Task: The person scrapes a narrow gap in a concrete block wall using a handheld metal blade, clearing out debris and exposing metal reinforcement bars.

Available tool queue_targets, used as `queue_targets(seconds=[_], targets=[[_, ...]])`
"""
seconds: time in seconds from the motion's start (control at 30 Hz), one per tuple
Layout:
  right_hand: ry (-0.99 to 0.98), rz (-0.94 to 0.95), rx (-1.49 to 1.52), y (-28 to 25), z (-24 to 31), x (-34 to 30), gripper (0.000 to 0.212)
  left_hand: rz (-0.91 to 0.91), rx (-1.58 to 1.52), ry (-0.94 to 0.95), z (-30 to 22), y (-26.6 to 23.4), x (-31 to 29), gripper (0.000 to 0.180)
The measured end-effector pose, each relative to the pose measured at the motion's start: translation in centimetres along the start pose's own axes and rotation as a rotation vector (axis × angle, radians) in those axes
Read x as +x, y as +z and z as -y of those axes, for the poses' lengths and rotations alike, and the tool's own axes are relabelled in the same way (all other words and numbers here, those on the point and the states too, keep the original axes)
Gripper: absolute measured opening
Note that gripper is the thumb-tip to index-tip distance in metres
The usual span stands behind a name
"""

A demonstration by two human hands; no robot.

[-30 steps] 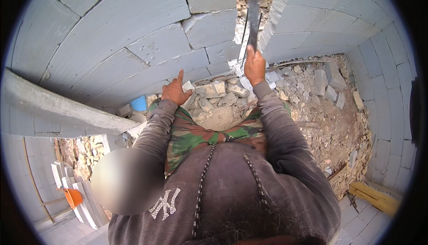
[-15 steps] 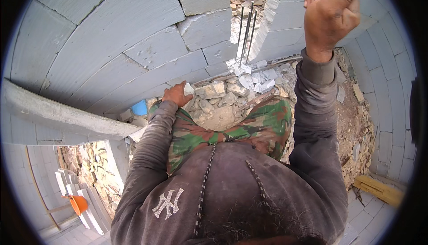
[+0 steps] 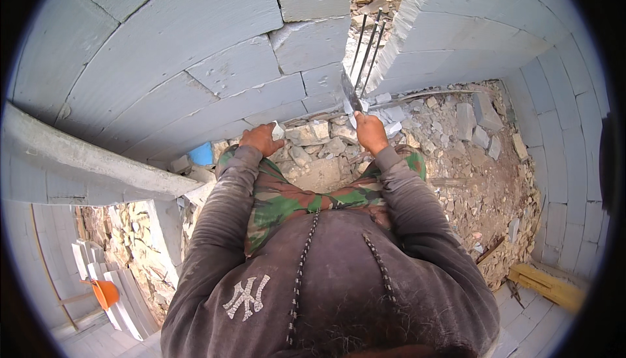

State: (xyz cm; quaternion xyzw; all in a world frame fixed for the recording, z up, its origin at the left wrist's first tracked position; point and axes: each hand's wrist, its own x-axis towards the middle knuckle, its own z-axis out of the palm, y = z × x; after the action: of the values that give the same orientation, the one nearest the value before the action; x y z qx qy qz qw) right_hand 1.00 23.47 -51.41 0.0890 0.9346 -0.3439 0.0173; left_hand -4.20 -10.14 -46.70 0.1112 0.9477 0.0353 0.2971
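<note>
Fingers of the right hand (image 3: 373, 133) grip a dark, flat metal blade (image 3: 352, 90), angled forward-left beside thin black steel rods (image 3: 368, 48). The left hand (image 3: 259, 140) is farther, its grip unclear

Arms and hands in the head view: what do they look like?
They are a person's. The left hand and right hand are bare, without gloves. The left sleeve and right sleeve are long, dark grey-brown and wrinkled, with paler, dusty-looking patches, reaching the wrists.
</note>
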Motion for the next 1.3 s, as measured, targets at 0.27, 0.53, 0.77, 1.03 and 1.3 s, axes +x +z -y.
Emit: queue_targets(seconds=[0.27,0.53,0.77,1.03,1.3], targets=[[0.101,0.097,0.110,-5.9,0.8,-2.9,0.055,-0.050,-0.028,0.036,0.1,0.4,0.5,0.079],[-0.058,-0.199,0.518,-8.7,3.9,-6.3,0.050,-0.272,-0.252,0.105,2.1,1.2,0.6,0.071],[-0.211,-0.587,0.480,-13.1,9.0,1.3,0.041,-0.654,-0.484,0.172,4.1,-0.5,0.8,0.057],[-0.531,-1.118,0.723,-16.6,15.8,4.9,0.027,-0.652,-0.473,-0.025,7.5,1.2,-3.0,0.055],[0.360,0.125,0.045,7.7,-2.4,3.5,0.034,-0.664,-0.333,-0.011,5.1,0.3,-3.7,0.054]])
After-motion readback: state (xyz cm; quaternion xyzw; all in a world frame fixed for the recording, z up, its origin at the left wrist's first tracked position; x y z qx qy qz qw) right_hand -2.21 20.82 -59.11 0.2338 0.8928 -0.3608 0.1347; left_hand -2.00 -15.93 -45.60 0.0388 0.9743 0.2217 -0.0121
